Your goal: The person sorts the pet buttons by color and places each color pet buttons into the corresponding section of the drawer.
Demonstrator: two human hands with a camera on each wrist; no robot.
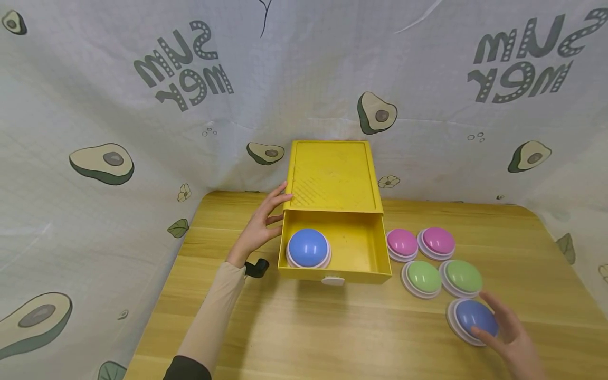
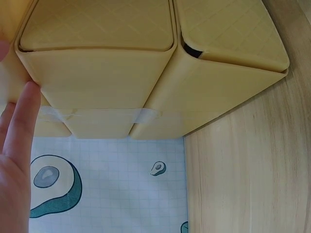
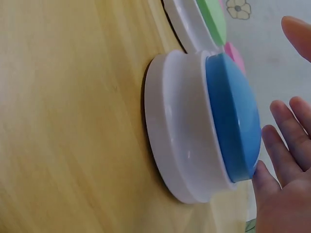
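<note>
A yellow box [image 1: 334,174] with its drawer [image 1: 356,245] pulled out stands mid-table. Inside the drawer, at its left, sits a blue domed push button [image 1: 307,248] on a white base. My left hand [image 1: 256,229] rests against the box's left side with fingers spread; the left wrist view shows its fingers [image 2: 24,126] touching the yellow wall. My right hand [image 1: 513,338] is over a second blue push button [image 1: 476,318] at the front right. In the right wrist view its fingers [image 3: 282,150] are spread around the blue dome [image 3: 238,116], not gripping it.
Two pink push buttons [image 1: 402,243] and two green ones [image 1: 424,277] stand on the table [image 1: 304,338] just right of the drawer. A white handle [image 1: 332,281] is on the drawer's front. Behind the table hangs a pale avocado-print cloth [image 1: 304,79].
</note>
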